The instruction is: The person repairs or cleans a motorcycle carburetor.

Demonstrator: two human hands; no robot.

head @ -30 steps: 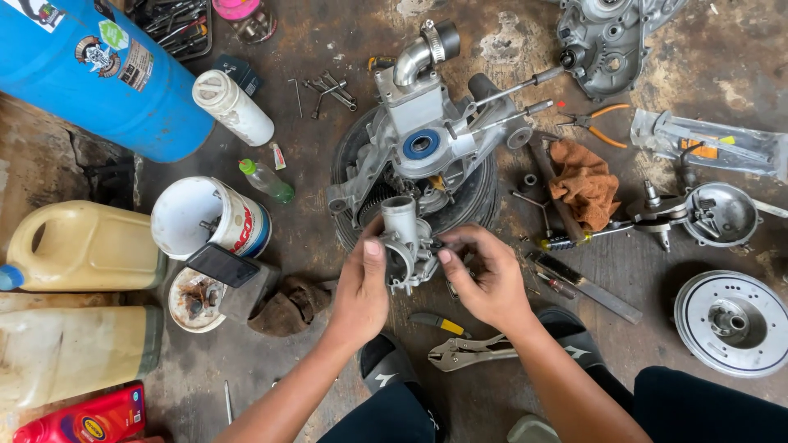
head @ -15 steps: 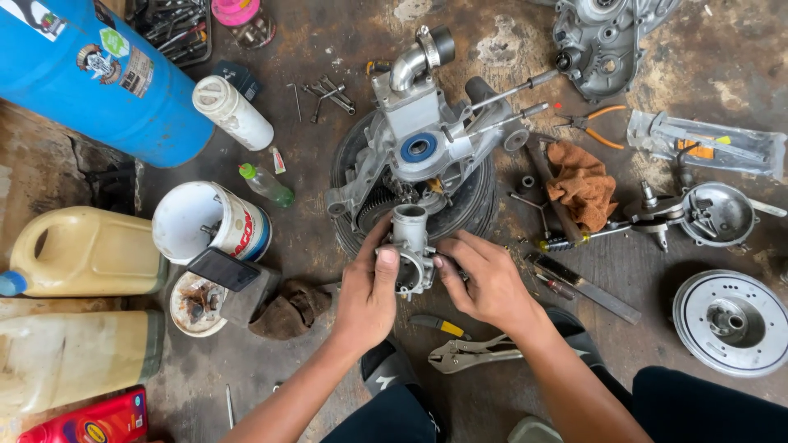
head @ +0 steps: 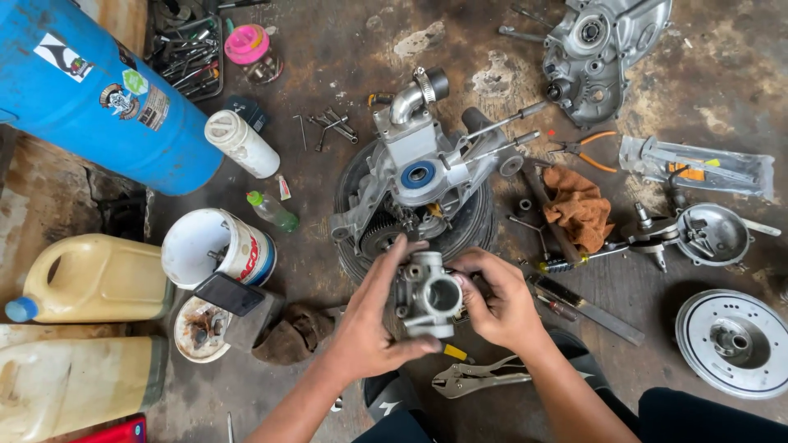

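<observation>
Both hands, left hand [head: 371,324] and right hand [head: 501,302], grasp a small metal carburetor [head: 427,295] from either side, held just below the engine block [head: 419,176], above the locking pliers [head: 480,379] on the floor.

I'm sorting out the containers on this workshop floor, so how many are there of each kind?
Blue drum: 1
Yellowish jerry cans: 2
White bucket: 1
White bottle lying down: 1
Small green-capped bottle: 1
Total: 6
</observation>
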